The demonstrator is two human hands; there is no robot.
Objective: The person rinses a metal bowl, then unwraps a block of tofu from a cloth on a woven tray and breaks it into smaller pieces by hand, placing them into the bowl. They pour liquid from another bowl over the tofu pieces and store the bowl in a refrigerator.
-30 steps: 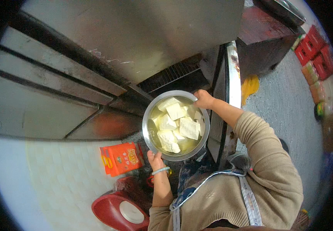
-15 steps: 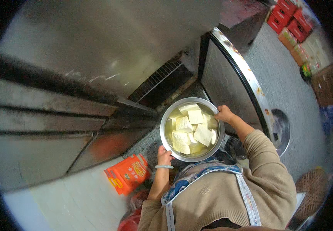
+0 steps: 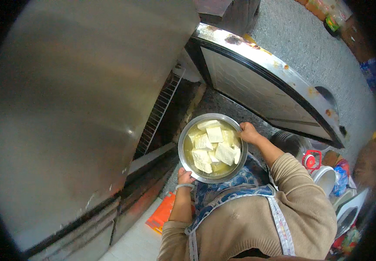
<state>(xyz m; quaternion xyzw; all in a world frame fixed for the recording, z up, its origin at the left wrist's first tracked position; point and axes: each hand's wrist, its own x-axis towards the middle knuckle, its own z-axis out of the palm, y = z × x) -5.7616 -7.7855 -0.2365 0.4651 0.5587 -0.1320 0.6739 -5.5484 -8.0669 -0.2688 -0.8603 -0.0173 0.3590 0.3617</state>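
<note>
A round metal basin (image 3: pixel 181 152) is held level in front of my body. In it, white tofu blocks (image 3: pixel 214 134) sit in cloudy yellowish liquid. My left hand (image 3: pixel 185 177) grips the near left rim, thumb over the edge. On the right side of the rim, my right hand (image 3: pixel 249 132) is closed round the edge; its lower fingers are hidden. Just beyond the basin stands the open bottom compartment of a steel cabinet, with a wire shelf (image 3: pixel 158 111) showing inside. Its door (image 3: pixel 257 85) is swung out to the right.
The steel cabinet front (image 3: pixel 75 100) fills the left side. An orange bag (image 3: pixel 164 214) lies on the pale surface at lower left. Beside my right arm are a container with a red handle (image 3: pixel 311 160), a white bucket (image 3: pixel 325 179) and other clutter. Grey floor (image 3: pixel 296 39) lies behind the door.
My view has turned, so the cabinet takes up more of the left side and the open door appears swung wider. The basin stays in both hands and has shifted slightly left.
</note>
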